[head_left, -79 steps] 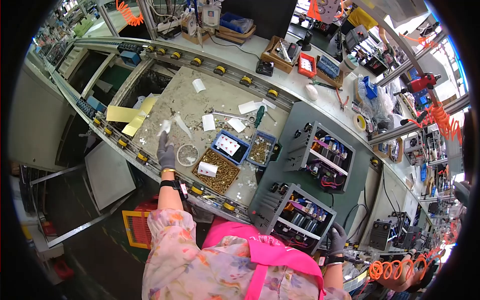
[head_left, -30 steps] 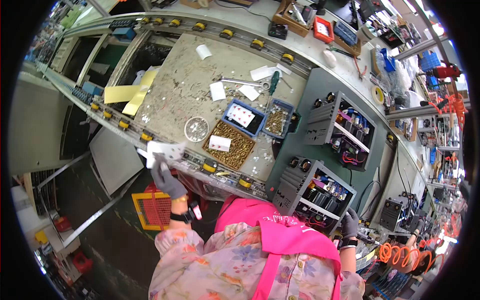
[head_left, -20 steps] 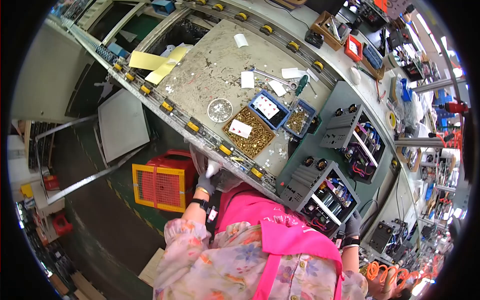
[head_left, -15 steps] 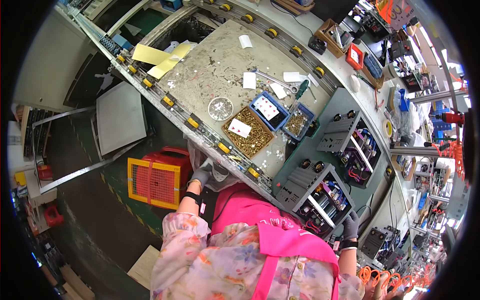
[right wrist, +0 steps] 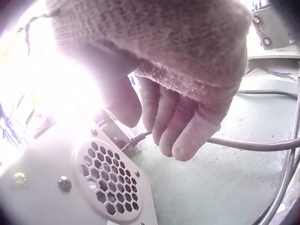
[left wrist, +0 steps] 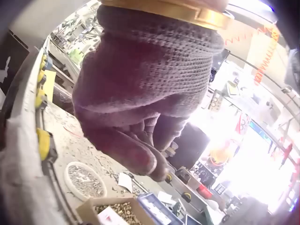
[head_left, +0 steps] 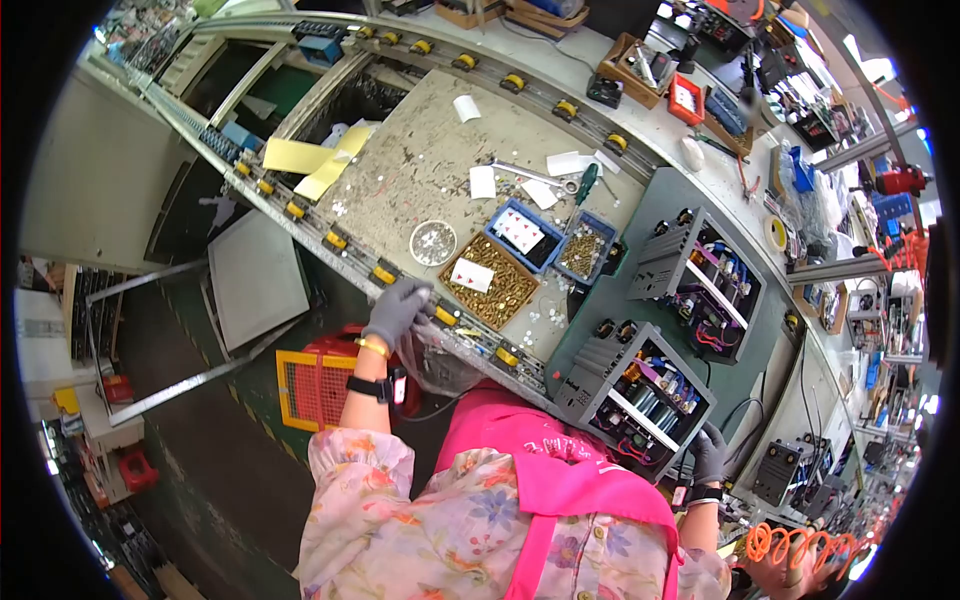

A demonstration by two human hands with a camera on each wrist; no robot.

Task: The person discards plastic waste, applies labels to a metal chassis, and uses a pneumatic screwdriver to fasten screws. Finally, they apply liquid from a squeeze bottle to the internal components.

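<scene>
My gloved left hand (head_left: pixel 398 310) is over the rail at the bench's near edge, left of the bin of brass parts (head_left: pixel 500 282). The left wrist view shows its fingers (left wrist: pixel 159 168) loosely curled, with nothing visible in them. A round dish of small pieces (head_left: pixel 433 243) and a blue bin with a printed card (head_left: pixel 520 232) are close by. My right hand (head_left: pixel 708 455) is at the rear of the nearer grey unit (head_left: pixel 640 400). Its fingers (right wrist: pixel 185 140) hang bent over a black cable (right wrist: pixel 253 146), beside the vented panel (right wrist: pixel 110 178); no grip on the cable shows.
A second grey unit (head_left: pixel 700 280) stands behind the nearer one on the green board. A green screwdriver (head_left: pixel 587 183), a wrench (head_left: pixel 530 174) and white cards lie on the bench. Clear plastic (head_left: pixel 440 365) hangs below the rail near a yellow-framed red crate (head_left: pixel 325 390).
My left hand took a white sheet down from the rail to the hanging plastic, then rose to the rail without it. My right hand stays beside the nearer unit.
</scene>
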